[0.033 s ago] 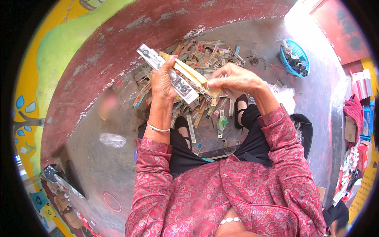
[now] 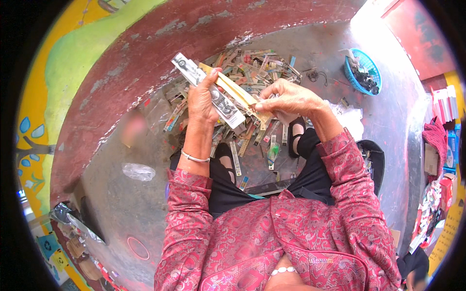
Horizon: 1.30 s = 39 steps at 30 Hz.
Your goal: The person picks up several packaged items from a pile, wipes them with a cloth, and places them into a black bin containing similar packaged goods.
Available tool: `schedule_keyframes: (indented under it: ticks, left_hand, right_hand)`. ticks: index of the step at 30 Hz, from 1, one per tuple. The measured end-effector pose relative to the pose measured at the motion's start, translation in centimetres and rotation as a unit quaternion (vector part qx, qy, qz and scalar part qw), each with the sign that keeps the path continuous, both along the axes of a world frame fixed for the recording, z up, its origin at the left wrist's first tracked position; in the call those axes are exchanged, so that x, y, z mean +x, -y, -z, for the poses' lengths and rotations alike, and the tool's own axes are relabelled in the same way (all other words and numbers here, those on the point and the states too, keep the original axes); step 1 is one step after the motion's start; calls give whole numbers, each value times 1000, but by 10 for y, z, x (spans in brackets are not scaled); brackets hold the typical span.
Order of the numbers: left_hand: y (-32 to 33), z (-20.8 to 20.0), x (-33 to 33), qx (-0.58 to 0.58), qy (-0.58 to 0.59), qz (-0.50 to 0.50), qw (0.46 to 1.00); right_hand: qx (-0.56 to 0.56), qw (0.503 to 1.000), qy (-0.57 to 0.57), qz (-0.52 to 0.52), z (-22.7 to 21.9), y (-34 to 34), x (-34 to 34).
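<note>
My left hand (image 2: 202, 101) is closed around a long, flat white packet (image 2: 227, 109) with grey and black print, which slants down toward the right. Along the packet's upper side lies a slim pale-yellow strip (image 2: 234, 88), also held under my left thumb; whether it is one piece or several I cannot tell. At the lower end of that strip, the fingers of my right hand (image 2: 293, 101) are pinched together. Thin see-through material (image 2: 284, 115) hangs just below the right fingers. What exactly lies between those fingertips is partly hidden.
A heap of long, narrow packets and strips (image 2: 247, 68) covers the floor around my feet. Behind it rises a dark-red wall (image 2: 131, 63). A blue basket (image 2: 357, 82) with dark things stands at far right. Crumpled clear plastic (image 2: 139, 171) lies at left; boxes (image 2: 431, 160) line the right side.
The white packet and yellow strip have tilted very slightly, their upper ends moving a little to the right. My right fingertips have dropped slightly, still pinched.
</note>
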<state>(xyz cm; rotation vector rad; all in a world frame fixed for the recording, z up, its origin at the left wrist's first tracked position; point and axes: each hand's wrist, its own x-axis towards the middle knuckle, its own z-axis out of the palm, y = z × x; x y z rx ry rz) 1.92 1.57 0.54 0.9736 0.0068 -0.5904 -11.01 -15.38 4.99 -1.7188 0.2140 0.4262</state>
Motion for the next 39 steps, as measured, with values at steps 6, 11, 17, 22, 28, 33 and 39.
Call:
schedule_keyframes:
  ticks: [6,11,17,22,28,33,39]
  left_hand:
    - [4,4,1,-96,-83,15,992]
    - [11,16,-3,-57,-96,35,993]
    - [17,11,-16,-124,-74,119,982]
    - [18,14,-16,-180,-96,167,965]
    - [18,10,-20,-285,-164,194,924]
    - [19,13,-19,-314,-159,215,911]
    - [17,16,-18,-371,-130,284,875]
  right_hand:
    - [49,996,40,61,11,2,-2]
    - [106,991,44,67,10,-7,3]
    - [-3,998,46,52,12,-15,7]
    - [-7,996,-1,85,13,-14,8]
    - [37,992,-13,119,10,-24,9]
    - [35,991,-16,132,19,-27,11]
    - [-48,992,31,116,30,-32,11]
